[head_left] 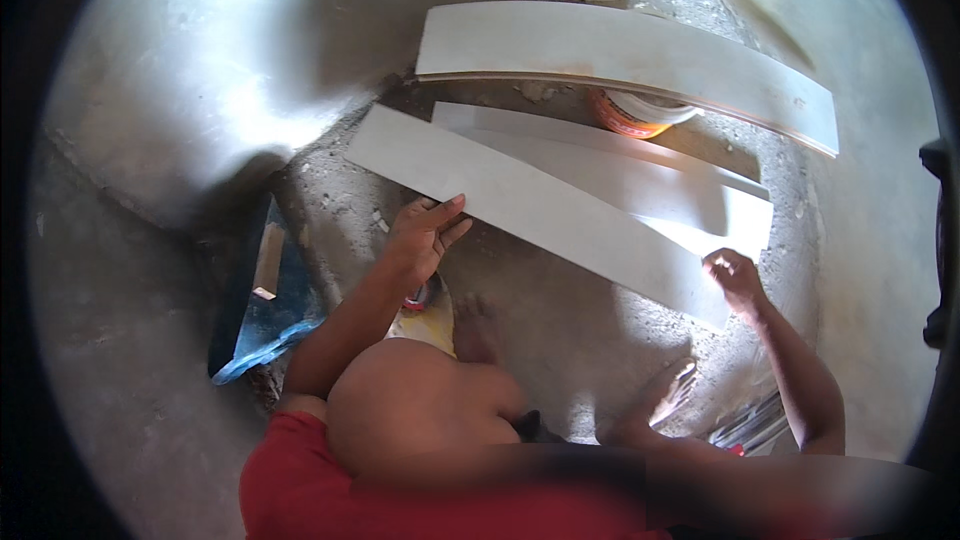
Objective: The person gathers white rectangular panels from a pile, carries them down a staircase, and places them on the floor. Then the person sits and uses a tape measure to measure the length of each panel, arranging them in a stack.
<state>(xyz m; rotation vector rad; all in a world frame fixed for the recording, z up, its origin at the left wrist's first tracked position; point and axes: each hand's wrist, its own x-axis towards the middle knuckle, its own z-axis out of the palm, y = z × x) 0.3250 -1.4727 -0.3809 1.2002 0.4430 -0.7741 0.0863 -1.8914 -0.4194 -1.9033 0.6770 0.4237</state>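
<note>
A long, narrow white board (540,215) slants across the middle, its left end farther from me than its right. My left hand (420,240) is at its near edge, partly closed; one digit overlaps the edge while other fingers show just below it. At the board's right end, my right hand (738,285) has its fingers curled on the corner. Behind lie more white boards (610,165), partly covered by the one in my hands.
At the back, a stack of long white boards (620,45) rests over an orange-and-white bucket (635,112). To the left is a blue container or sheet (275,310) with a wooden piece (268,258) on it. Pale walls (200,70) close in the space. My bare feet (475,330) are on the rough floor.
</note>
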